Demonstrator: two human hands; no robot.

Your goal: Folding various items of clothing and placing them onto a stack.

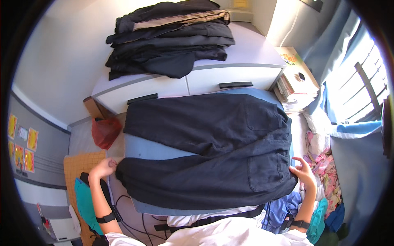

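Note:
Black trousers (197,129) lie spread out flat on a blue padded board (163,146), back pockets up, waistband to the right and both legs to the left. Beside the hem of the nearer leg is my left hand (103,168), its fingers curled at the fabric's edge; whether they pinch the cloth is hard to see. My right hand (304,176) is at the near corner of the waistband, thumb and forefinger apart, the thumb touching or very close to the cloth. Part of that hand is hidden by the fabric.
A pile of dark folded clothes (172,40) rests on a white drawer cabinet (221,77) behind the board. Stacked books and papers (295,86) stand at right, by a curtained window. A red plastic bag (106,132) sits left on the floor. Black cables (143,224) run near me.

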